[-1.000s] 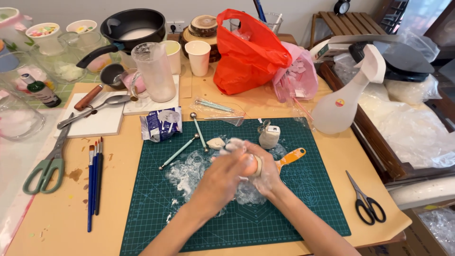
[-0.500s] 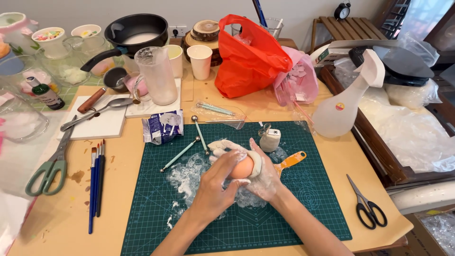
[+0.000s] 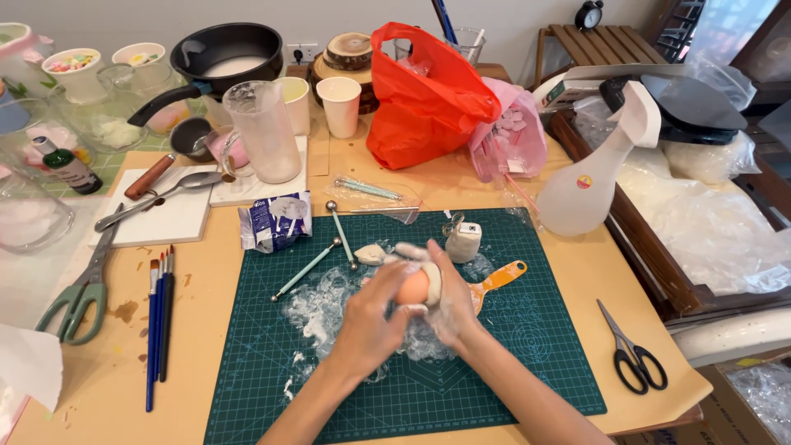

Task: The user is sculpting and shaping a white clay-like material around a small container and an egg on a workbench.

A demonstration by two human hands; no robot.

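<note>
**Both hands closed around an orange ball over the cutting mat**

Working over the green cutting mat, with bare grid showing near and to the right of the hands. Crumpled plastic film spread across the mat's middle, under and left of the hands. Crowded along the mat's far edge: two ball-tipped tools, a small white roll, an orange-handled spatula just right of the hands. Open tabletop at right, apart from black scissors near the table's right edge. At left, paintbrushes and green-handled scissors lying off the mat.

Left hand curled around the orange ball, fingers wrapped over its left side. Right hand cupping the ball from the right, pressing a strip of white clay against it. Ball held just above the film.
</note>
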